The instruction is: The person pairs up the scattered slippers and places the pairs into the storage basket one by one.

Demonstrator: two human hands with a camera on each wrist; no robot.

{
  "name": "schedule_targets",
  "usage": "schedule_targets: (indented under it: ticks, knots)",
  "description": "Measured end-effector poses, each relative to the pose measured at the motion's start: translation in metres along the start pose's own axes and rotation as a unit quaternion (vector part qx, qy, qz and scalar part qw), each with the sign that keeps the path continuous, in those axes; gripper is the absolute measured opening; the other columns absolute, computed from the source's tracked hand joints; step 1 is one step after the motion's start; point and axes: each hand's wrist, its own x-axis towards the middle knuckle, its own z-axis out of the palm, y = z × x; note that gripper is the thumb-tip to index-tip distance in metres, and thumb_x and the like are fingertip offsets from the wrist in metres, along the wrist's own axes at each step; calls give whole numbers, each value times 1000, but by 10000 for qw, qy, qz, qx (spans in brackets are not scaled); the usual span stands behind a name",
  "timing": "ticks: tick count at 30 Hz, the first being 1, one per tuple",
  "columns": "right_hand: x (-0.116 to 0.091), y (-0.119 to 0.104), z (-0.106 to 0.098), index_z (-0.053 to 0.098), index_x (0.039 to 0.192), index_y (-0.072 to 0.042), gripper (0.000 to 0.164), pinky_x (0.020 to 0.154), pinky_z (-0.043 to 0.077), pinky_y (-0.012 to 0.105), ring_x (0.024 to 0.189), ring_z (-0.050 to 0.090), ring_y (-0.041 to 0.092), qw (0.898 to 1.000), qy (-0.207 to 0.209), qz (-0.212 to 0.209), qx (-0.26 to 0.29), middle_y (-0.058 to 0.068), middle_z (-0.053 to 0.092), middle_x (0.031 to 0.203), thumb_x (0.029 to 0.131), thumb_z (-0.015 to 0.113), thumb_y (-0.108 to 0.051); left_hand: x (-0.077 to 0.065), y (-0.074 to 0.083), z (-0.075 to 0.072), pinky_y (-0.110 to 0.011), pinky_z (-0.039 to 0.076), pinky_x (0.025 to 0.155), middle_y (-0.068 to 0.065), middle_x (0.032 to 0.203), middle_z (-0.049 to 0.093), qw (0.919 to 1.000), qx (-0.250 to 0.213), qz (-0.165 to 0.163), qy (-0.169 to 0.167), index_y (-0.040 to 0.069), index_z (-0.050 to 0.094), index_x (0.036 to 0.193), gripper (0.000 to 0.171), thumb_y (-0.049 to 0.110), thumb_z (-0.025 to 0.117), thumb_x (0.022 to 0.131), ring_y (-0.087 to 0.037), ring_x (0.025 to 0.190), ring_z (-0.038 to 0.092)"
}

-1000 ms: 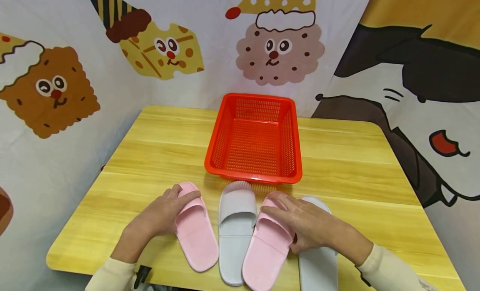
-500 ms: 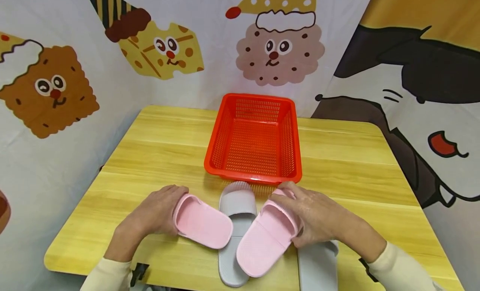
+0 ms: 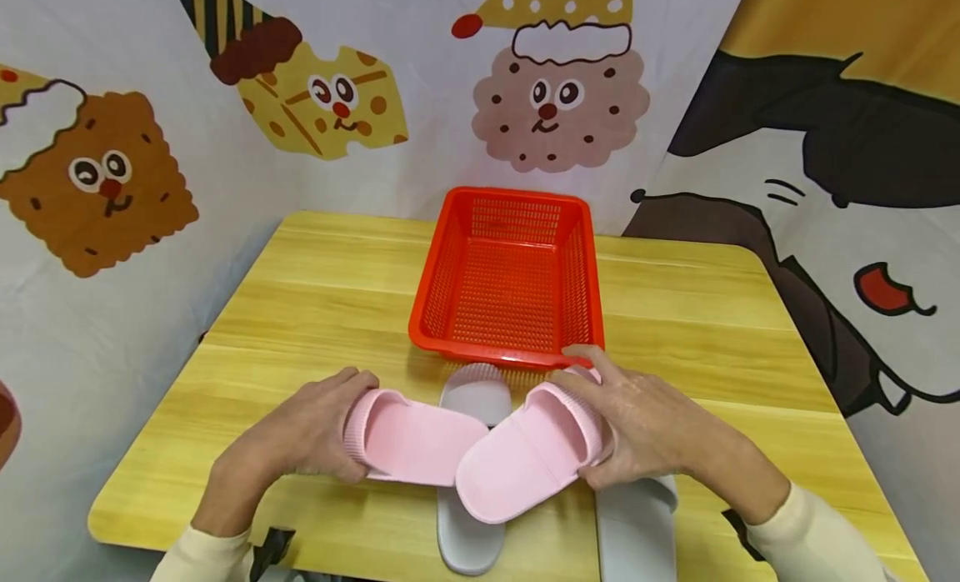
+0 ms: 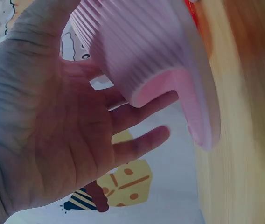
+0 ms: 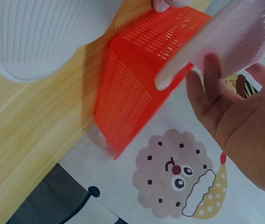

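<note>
A pair of pink open-toe slippers is being held above the wooden table (image 3: pixel 690 315), one in each hand. The left pink slipper (image 3: pixel 427 440) is being gripped round its strap and toe end by the left hand (image 3: pixel 318 436); the right pink slipper (image 3: pixel 517 474) is being gripped likewise by the right hand (image 3: pixel 645 419). Both slippers are being held tilted, heels inward, the right heel overlapping the left in the head view – whether contact is being made cannot be told. The middle grey slipper (image 3: pixel 480 403) is being partly covered from view by the pair; the right grey slipper (image 3: pixel 636 528) is being left on the table, beside it. The red perforated basket (image 3: pixel 480 350) is being left unfilled beyond them. The step in hand is being judged as a pairing of the pink slippers – for the next move, firm grips and soles being aligned are probably being called for
</note>
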Motion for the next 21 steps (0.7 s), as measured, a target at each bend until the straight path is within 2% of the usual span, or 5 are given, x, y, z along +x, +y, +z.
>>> schedule_targets:
  ticks: [3, 6, 12, 16, 21]
  knots:
    - [1, 1, 2, 51, 144, -30, 96, 76, 55, 34, 93, 62, 13, 9998, 52, -164, -32, -1, 43, 148, 58, 89, -48, 1, 3, -1, -42, 42, 79, 13, 103, 57, 9996, 237, 12, 159, 22, 59, 118, 82, 41, 94, 47, -9, 92, 55]
    - [1, 1, 2, 54, 141, -24, 94, 76, 55, 35, 97, 63, 12, 9991, 214, -342, -125, -5, 52, 140, 58, 88, -49, 2, 5, -2, -44, 36, 81, 12, 107, 60, 9992, 303, -63, 235, 21, 59, 120, 84, 41, 95, 46, -13, 98, 57]
    - [0, -1, 2, 57, 137, -21, 92, 67, 53, 30, 81, 61, 7, 9980, 442, -296, -349, -10, 57, 127, 60, 86, -60, 3, 8, -3, -43, 33, 81, 15, 103, 60, 9998, 130, -100, 143, 24, 60, 119, 82, 40, 95, 46, -15, 99, 55]
    - [-1, -3, 6, 57, 137, -19, 95, 64, 52, 31, 75, 60, 9, 9974, 327, -61, -632, -6, 57, 125, 62, 80, -72, 5, 10, -2, -49, 34, 88, 16, 103, 60, 9996, -213, -112, -122, 24, 60, 121, 80, 38, 94, 50, -12, 96, 55]
    - [0, -4, 10, 58, 132, -19, 93, 61, 51, 31, 68, 59, 10, 9943, 378, -29, -995, -5, 60, 117, 63, 75, -79, 8, 12, 2, -43, 48, 86, 13, 110, 61, 9956, -826, -27, -445, 23, 60, 126, 79, 33, 93, 55, -11, 94, 57]
